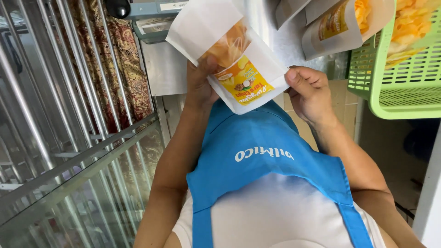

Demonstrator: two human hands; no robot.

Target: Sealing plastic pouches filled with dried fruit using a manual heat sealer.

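Your left hand [200, 85] and right hand [310, 94] are both clamped on the white chip pouch [229, 55], held above your blue apron [262, 151], left of the green basket [395, 82], its top apparently not sealed yet.

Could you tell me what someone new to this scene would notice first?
First, the white snack pouch with its clear window of yellow chips, held up at centre between the left hand and right hand. Below it, the bright blue apron fills the lower middle. At upper right, a green slatted basket holds more chips.
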